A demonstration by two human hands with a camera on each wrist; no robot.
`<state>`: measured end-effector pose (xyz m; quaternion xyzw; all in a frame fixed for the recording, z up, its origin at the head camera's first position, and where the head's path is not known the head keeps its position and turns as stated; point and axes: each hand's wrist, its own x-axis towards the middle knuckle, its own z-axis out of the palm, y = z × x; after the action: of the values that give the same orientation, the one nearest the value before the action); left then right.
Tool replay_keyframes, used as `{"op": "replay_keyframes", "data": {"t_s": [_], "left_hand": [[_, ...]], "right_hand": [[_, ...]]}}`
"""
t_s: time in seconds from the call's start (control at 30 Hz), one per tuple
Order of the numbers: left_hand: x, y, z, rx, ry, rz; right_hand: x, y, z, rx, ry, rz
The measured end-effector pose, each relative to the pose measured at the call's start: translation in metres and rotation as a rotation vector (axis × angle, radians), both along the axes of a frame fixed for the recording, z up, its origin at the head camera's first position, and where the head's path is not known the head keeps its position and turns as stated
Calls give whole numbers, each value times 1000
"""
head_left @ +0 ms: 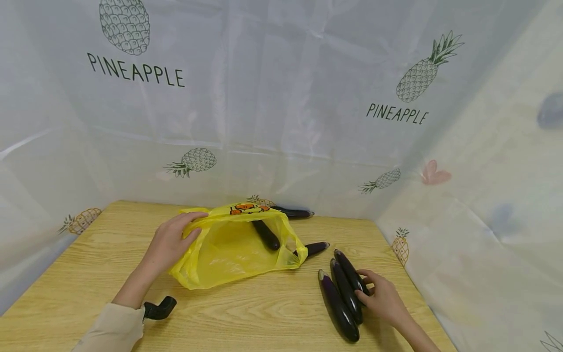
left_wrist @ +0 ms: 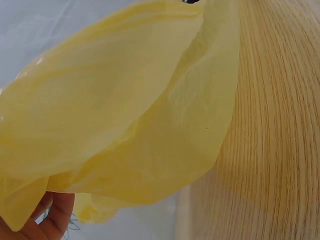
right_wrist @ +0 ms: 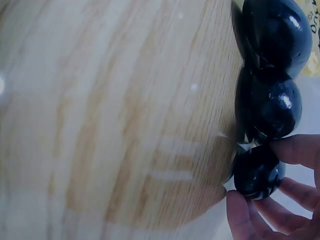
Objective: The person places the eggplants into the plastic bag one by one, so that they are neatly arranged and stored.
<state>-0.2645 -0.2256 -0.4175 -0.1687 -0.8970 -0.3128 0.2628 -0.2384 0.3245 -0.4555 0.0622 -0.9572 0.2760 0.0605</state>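
A yellow plastic bag [head_left: 228,254] lies on its side with its mouth facing me. My left hand [head_left: 169,242] pinches its rim at the left; in the left wrist view the bag [left_wrist: 125,110] hides part of the fingers [left_wrist: 61,212]. Inside the bag rests one dark eggplant [head_left: 266,235]. To the right, three eggplants lie side by side. My right hand [head_left: 382,297] holds the rightmost eggplant [head_left: 349,268], thumb on one side and fingers on the other. The right wrist view shows that eggplant [right_wrist: 257,172] end-on, beside the middle one [right_wrist: 275,105].
Another eggplant [head_left: 316,248] lies by the bag's right edge, and one more eggplant [head_left: 294,213] lies behind the bag. A black curved object [head_left: 160,309] sits against my left sleeve. Pineapple-print sheeting [head_left: 281,122] hangs behind the wooden table [head_left: 246,318] and along its sides.
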Motion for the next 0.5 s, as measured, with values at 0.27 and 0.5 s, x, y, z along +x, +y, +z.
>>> {"op": "replay_keyframes", "data": {"t_s": [0.27, 0.5], "left_hand": [[0, -1, -1, -4, -9, 3], [-1, -1, -1, -9, -22, 0]], "right_hand": [[1, 2, 2, -19, -35, 0], [-1, 5, 3, -8, -56, -5]]}}
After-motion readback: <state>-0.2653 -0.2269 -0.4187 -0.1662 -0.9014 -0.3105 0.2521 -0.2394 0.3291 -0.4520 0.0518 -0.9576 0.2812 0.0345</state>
